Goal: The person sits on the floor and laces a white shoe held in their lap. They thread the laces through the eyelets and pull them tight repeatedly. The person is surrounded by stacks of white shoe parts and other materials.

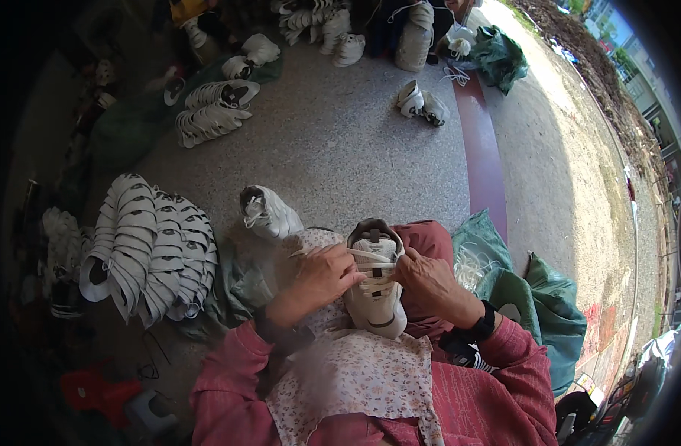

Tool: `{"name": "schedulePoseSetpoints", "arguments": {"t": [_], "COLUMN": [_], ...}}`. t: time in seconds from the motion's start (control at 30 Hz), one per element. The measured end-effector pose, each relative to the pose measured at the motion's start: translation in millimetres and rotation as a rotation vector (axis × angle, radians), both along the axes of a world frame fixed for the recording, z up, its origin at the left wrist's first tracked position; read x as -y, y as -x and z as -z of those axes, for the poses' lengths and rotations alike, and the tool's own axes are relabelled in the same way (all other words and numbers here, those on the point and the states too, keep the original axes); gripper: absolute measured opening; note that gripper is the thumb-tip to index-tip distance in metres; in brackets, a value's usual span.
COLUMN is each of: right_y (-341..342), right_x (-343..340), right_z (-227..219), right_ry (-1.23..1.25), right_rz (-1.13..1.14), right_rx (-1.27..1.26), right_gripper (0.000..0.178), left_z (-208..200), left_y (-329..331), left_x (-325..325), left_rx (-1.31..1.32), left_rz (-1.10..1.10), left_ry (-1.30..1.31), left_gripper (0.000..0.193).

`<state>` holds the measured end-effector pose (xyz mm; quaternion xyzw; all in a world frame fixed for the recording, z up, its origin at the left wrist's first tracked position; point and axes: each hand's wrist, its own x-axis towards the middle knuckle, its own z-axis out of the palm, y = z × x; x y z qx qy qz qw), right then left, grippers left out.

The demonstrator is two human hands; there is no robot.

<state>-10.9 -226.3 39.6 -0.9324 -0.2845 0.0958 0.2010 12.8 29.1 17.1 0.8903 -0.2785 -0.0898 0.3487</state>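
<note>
A cream shoe upper [376,316] lies on my lap, its dark-lined opening pointing away from me and its rounded toe toward me. A white shoelace [374,262] crosses it below the tongue. My left hand [324,273] is closed at the shoe's left side, thumb and finger pinching the lace. On the other side my right hand [428,281] is closed too, gripping the lace near the eyelets. The exact fingertip hold is partly hidden by the fingers.
Nested stacks of white shoe uppers [143,253] stand at the left. One laced upper [270,214] sits just beyond my knee, and a pair [422,102] lies farther off. Green sacks [556,312] and loose white laces [470,269] are at my right. A red tool [95,390] is at lower left.
</note>
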Motion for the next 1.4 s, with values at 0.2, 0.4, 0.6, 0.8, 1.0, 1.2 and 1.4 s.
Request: {"name": "schedulePoseSetpoints", "arguments": {"t": [0.2, 0.4, 0.6, 0.8, 1.0, 1.2, 1.4], "right_y": [-4.7, -17.2, -25.2, -28.6, -17.3, -24.3, -41.4], "right_x": [12.0, 55.4, 76.3, 74.2, 51.9, 41.3, 46.4], "right_z": [8.6, 19.2, 12.7, 13.8, 48.1, 44.2, 44.1], "right_ry": [-0.154, -0.465, -0.986, -0.917, -0.85, -0.913, -0.797], "right_rz": [0.076, 0.298, 0.647, 0.593, 0.383, 0.526, 0.503], "right_rx": [-0.086, -0.066, -0.409, -0.566, -0.708, -0.907, -0.998], "right_gripper": [0.017, 0.023, 0.025, 0.02, 0.012, 0.016, 0.024], "left_z": [-20.0, -6.3, 11.3, 17.5, 31.5, 30.1, 29.9], "left_y": [14.1, -27.7, -45.0, -57.9, -58.6, -54.5, -51.1], "left_x": [11.2, 19.1, 44.0, 54.6, 61.1, 63.8, 64.5], "left_rx": [-0.077, 0.115, -0.237, -0.455, -0.54, -0.466, -0.431], "left_rz": [-0.052, 0.11, 0.173, 0.124, 0.087, 0.054, 0.029], "left_ry": [-0.019, 0.346, 0.353, 0.32, 0.295, 0.231, 0.255], "left_gripper": [0.022, 0.016, 0.014, 0.013, 0.015, 0.016, 0.017]}}
